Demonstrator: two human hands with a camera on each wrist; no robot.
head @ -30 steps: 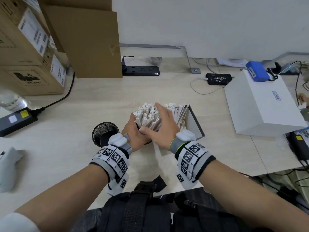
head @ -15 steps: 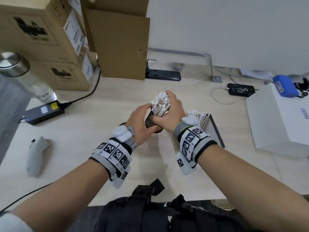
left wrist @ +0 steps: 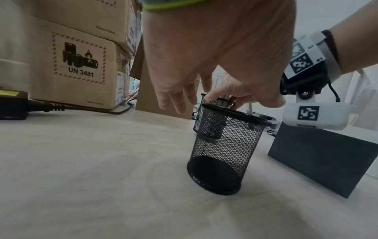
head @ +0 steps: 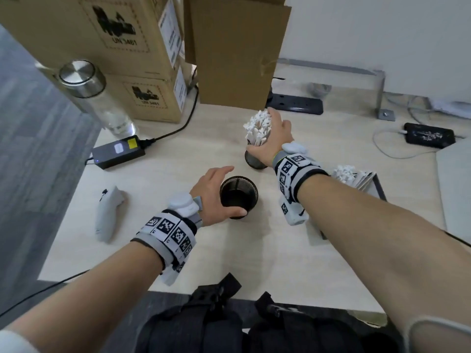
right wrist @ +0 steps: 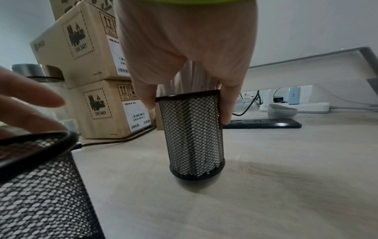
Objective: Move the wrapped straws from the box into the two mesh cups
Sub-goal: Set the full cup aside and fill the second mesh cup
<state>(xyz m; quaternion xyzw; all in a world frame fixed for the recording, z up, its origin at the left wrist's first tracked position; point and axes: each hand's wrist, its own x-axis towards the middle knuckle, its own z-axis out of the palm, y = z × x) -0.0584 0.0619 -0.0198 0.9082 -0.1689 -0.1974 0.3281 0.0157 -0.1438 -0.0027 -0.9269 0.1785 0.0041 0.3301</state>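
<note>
Straws (head: 257, 128), white-wrapped, stand packed in the far mesh cup (head: 254, 161) at upper centre of the head view, their tops fanning above the rim. Right hand (head: 276, 138) wraps that bundle from the right, thumb on the near side; in the right wrist view its fingers (right wrist: 230, 100) reach down over the cup rim on both sides, so it grips straws and cup top together. Cup base sits on the table (head: 158, 174), upright. Second cup (head: 238, 197), nearer and left of the first, stands with no straws showing inside; the two cups are near, not touching. Left hand (head: 212, 194) is at this cup's left side, thumb tip against the near wall low down, fingers extended and spread past the far rim, not curled round it. Box (head: 367, 179) lies at right of frame behind the right wrist, with more straws (head: 345, 173) standing in it. Cardboard cartons (head: 107, 47) fill the upper left, a bottle (head: 94, 93) before them, a power adapter (head: 118, 151) below that, a grey controller (head: 108, 212) at left.
</note>
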